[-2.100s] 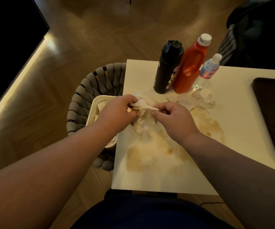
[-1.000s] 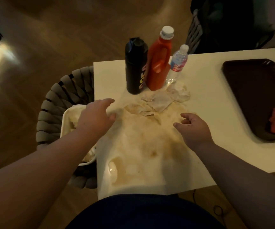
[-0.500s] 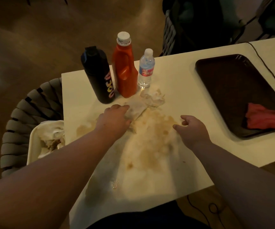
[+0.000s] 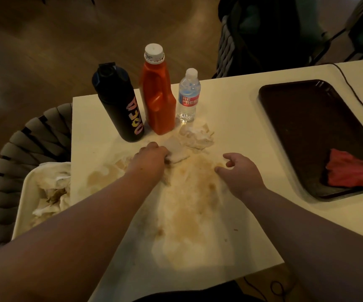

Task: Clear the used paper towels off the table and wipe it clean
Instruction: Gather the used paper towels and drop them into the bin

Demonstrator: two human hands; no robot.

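A white table (image 4: 237,110) carries a wide brown stain (image 4: 189,188) across its middle. My left hand (image 4: 151,159) has its fingers curled round a flat used paper towel (image 4: 177,151) just in front of the bottles. A second crumpled paper towel (image 4: 198,135) lies beside it, near the water bottle. My right hand (image 4: 238,171) hovers over the stain with loosely bent fingers and holds nothing. A white bin (image 4: 23,205) left of the table holds several used towels. A red cloth (image 4: 352,172) lies on a dark tray (image 4: 307,118) at the right.
A black flask (image 4: 119,105), an orange jug (image 4: 157,92) and a clear water bottle (image 4: 188,97) stand at the table's far side. A woven grey chair (image 4: 8,153) sits under the bin. A black cable (image 4: 359,99) runs past the tray. A dark chair (image 4: 252,33) stands beyond the table.
My left hand dropped the earlier towel into the bin, came back over the table and closed its fingers on the flat towel. My right hand let go and stays hovering. The view swung right.
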